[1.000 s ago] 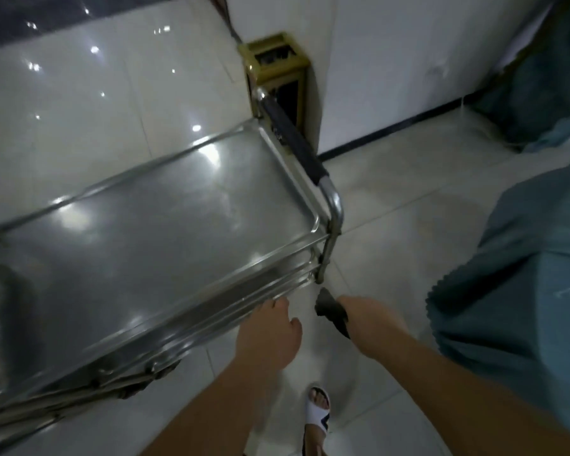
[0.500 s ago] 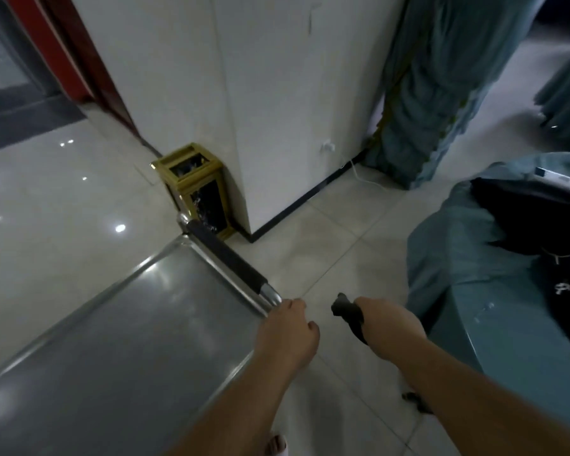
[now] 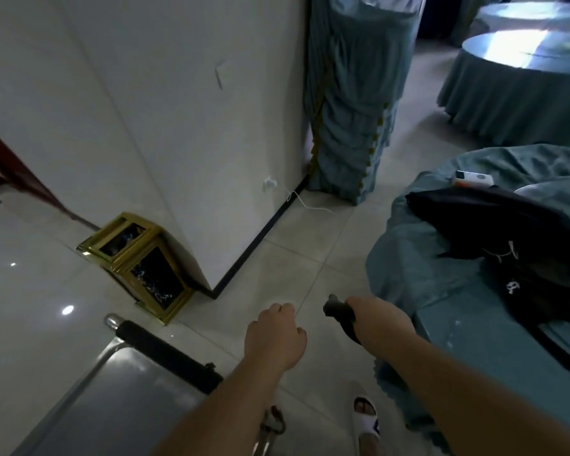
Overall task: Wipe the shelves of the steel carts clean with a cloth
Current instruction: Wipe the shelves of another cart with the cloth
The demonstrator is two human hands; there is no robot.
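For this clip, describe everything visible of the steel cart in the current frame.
Only one end of the steel cart shows, at the lower left. Its top shelf is a flat, dull grey metal tray with a raised rim, catching a soft glare, with nothing seen lying on it. A push handle with a black grip runs across that end, joined to a shiny bent tube. The left forearm crosses in front of the handle's near end; the left hand is off the cart. A gold bin stands just beyond.
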